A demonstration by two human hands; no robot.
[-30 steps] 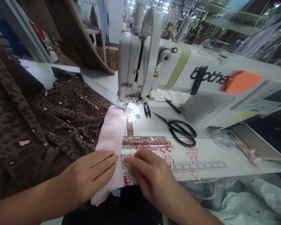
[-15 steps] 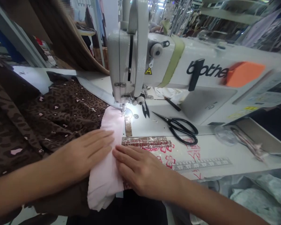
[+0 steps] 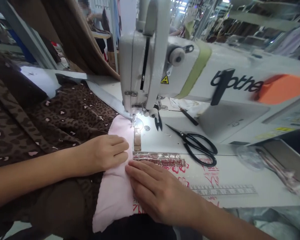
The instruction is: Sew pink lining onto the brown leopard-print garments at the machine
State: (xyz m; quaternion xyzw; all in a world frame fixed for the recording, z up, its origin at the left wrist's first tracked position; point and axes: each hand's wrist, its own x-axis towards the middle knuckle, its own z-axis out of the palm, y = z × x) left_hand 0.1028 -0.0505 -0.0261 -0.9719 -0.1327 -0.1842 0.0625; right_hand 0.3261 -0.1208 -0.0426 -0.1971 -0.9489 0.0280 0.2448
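- My left hand [image 3: 106, 152] rests on the pink fabric [image 3: 115, 195], fingers together.
- My right hand [image 3: 162, 191] touches its edge, fingers pressed together.
- Black scissors [image 3: 182, 134] lie on the worktop [image 3: 236, 170].

Two foreground hands [image 3: 112, 151] [image 3: 160, 190], one pink cloth [image 3: 113, 196]

We see a pale pink strip [image 3: 115, 196] running from the presser foot [image 3: 133, 120] toward us, its far part narrower, its near end wider and softly creased, its left edge slightly wavy. Our left hand [image 3: 112, 151] lies on its middle; our right hand [image 3: 162, 193] touches its right side. To its left we have brown fabric [image 3: 72, 113], leopard-patterned with small pink patches, spread in loose folds.
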